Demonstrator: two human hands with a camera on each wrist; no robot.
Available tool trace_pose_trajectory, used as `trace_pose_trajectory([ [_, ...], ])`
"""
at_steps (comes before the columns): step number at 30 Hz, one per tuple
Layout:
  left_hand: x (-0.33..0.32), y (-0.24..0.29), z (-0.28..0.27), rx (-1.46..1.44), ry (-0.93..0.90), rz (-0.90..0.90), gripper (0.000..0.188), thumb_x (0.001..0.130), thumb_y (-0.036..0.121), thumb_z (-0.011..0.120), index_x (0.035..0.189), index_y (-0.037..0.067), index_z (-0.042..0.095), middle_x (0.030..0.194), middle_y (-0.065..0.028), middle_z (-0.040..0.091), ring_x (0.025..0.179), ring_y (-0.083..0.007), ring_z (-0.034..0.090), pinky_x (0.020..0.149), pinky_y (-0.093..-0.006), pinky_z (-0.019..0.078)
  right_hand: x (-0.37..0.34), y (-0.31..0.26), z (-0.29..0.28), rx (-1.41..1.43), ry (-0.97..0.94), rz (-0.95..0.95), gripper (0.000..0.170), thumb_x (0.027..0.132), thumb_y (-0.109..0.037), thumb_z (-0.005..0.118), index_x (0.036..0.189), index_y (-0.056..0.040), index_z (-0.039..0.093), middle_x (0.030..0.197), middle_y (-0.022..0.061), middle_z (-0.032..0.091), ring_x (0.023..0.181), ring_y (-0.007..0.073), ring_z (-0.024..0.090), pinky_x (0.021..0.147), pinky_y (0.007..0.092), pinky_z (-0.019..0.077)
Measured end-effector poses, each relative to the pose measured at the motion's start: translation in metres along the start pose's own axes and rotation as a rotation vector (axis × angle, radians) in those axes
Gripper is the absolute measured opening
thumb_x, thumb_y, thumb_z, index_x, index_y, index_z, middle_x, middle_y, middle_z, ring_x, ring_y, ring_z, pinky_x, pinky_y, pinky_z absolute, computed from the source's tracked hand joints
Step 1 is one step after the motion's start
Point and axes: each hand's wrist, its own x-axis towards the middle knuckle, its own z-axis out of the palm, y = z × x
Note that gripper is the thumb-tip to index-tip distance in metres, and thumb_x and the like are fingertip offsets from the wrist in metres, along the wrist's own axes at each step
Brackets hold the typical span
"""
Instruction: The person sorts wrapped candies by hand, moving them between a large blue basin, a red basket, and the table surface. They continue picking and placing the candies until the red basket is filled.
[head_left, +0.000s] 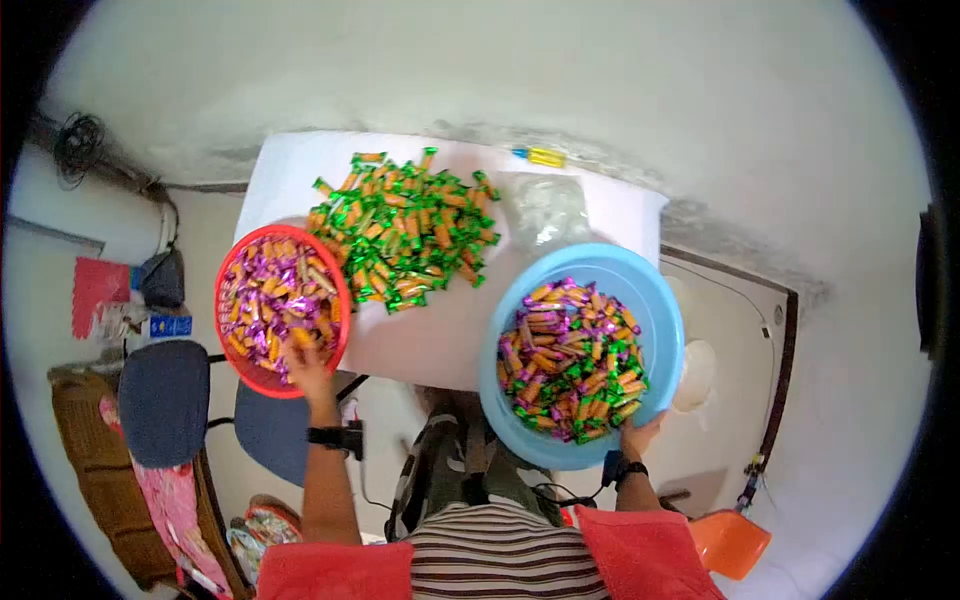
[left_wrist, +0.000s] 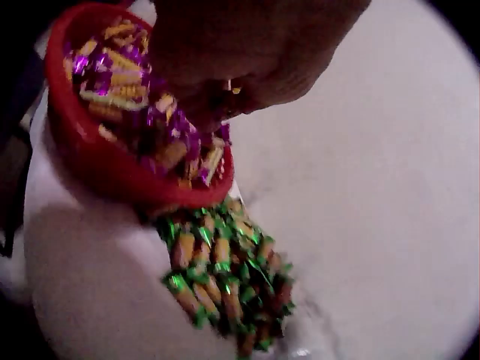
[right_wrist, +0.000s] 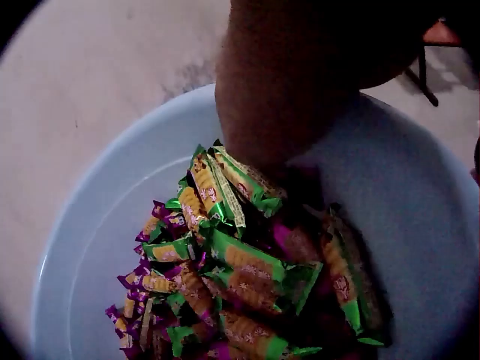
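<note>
My left hand (head_left: 312, 375) reaches over the near rim into a red basket (head_left: 345, 300) piled with purple-wrapped snack packets (head_left: 270, 290). In the left wrist view, its fingertips are hidden among the packets; whether they pinch one I cannot tell. My right hand (head_left: 642, 435) grips the lower right rim of a large light-blue basin (head_left: 665, 330). Inside the basin lies a mixed heap of purple- and green-wrapped packets (head_left: 570, 360), shown close up in the right wrist view, where the hand's dark shape covers part of the rim.
A loose heap of green-wrapped packets (head_left: 410, 230) covers the white table (head_left: 420, 345) between basket and basin. Behind the basin lie a clear plastic bag (head_left: 548, 210) and a yellow-and-blue item (head_left: 540, 157). A dark chair (head_left: 165, 400) stands left, an orange stool (head_left: 732, 545) lower right.
</note>
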Motion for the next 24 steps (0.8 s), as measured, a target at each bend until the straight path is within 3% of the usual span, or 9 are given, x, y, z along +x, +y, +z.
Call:
trace_pose_trajectory([
  [1,0.024,-0.009,-0.021,0.428,0.032,0.333,0.036,0.087,0.007,0.045,0.121,-0.003,0.038,0.115,-0.0110,0.047,0.104,-0.0208,0.045,0.088,-0.0297,0.0360,0.001,0.000,0.000,0.002,0.019,0.013,0.088,0.068,-0.016,0.064,0.134,-0.0033,0.007,0.128,0.0263,0.024,0.116,0.0398,0.030,0.098,0.0410,0.0274],
  [3,0.048,-0.003,-0.026,0.314,0.094,0.317,0.043,0.081,0.005,0.051,0.120,-0.004,0.038,0.114,-0.0146,0.047,0.106,-0.0240,0.045,0.090,-0.0318,0.0342,0.001,0.006,0.003,0.009,0.009,-0.011,0.089,0.069,-0.013,0.063,0.135,-0.0072,0.003,0.125,0.0259,0.026,0.113,0.0401,0.033,0.095,0.0418,0.0311],
  [6,0.039,0.008,-0.012,0.872,0.292,0.482,0.045,0.079,0.006,0.053,0.120,-0.004,0.039,0.115,-0.0165,0.047,0.107,-0.0272,0.043,0.092,-0.0342,0.0325,-0.004,0.004,-0.002,0.016,0.008,-0.052,0.088,0.071,-0.012,0.061,0.135,-0.0088,0.002,0.121,0.0256,0.029,0.109,0.0412,0.037,0.092,0.0431,0.0327],
  [9,-0.015,0.018,0.038,0.697,-0.081,0.675,0.039,0.080,0.008,0.051,0.116,-0.002,0.043,0.111,-0.0157,0.049,0.103,-0.0285,0.045,0.090,-0.0367,0.0349,0.007,0.012,-0.006,0.023,0.006,-0.069,0.082,0.072,-0.014,0.060,0.134,-0.0052,0.006,0.122,0.0262,0.032,0.111,0.0402,0.037,0.095,0.0407,0.0307],
  [12,-0.096,-0.019,0.102,0.128,-0.664,0.477,0.029,0.076,0.006,0.055,0.105,0.002,0.052,0.097,-0.0113,0.054,0.088,-0.0259,0.052,0.080,-0.0358,0.0417,0.033,0.044,0.004,0.263,0.086,-0.163,0.074,0.073,-0.013,0.058,0.132,0.0001,0.014,0.126,0.0259,0.032,0.115,0.0370,0.035,0.098,0.0371,0.0272],
  [14,-0.170,-0.008,0.156,0.557,-0.777,0.433,0.040,0.070,0.006,0.060,0.108,0.000,0.050,0.097,-0.0152,0.052,0.090,-0.0304,0.050,0.080,-0.0363,0.0410,0.048,0.023,-0.008,0.251,0.029,-0.169,0.067,0.074,-0.013,0.056,0.129,0.0042,0.021,0.129,0.0244,0.032,0.118,0.0337,0.033,0.099,0.0347,0.0248],
  [16,-0.207,-0.029,0.193,0.560,-0.789,0.126,0.042,0.071,0.008,0.060,0.112,0.001,0.048,0.104,-0.0169,0.049,0.096,-0.0304,0.048,0.082,-0.0366,0.0402,0.060,0.010,-0.007,0.287,0.025,-0.179,0.065,0.074,-0.013,0.055,0.129,0.0046,0.023,0.128,0.0239,0.033,0.118,0.0336,0.033,0.099,0.0349,0.0253],
  [22,-0.212,-0.097,0.233,1.077,-0.622,0.029,0.050,0.071,0.022,0.063,0.116,0.008,0.047,0.111,-0.0194,0.048,0.097,-0.0280,0.050,0.078,-0.0372,0.0424,0.065,0.000,-0.007,0.334,0.071,-0.126,0.058,0.074,-0.013,0.054,0.126,-0.0003,0.031,0.124,0.0195,0.040,0.113,0.0330,0.040,0.093,0.0373,0.0314],
  [24,-0.211,-0.100,0.237,0.799,-0.706,-0.222,0.049,0.070,0.022,0.063,0.115,0.008,0.048,0.107,-0.0197,0.052,0.091,-0.0289,0.054,0.074,-0.0375,0.0443,0.063,0.001,-0.003,0.260,0.070,-0.070,0.055,0.075,-0.014,0.053,0.125,-0.0028,0.033,0.122,0.0184,0.042,0.111,0.0331,0.042,0.091,0.0380,0.0334],
])
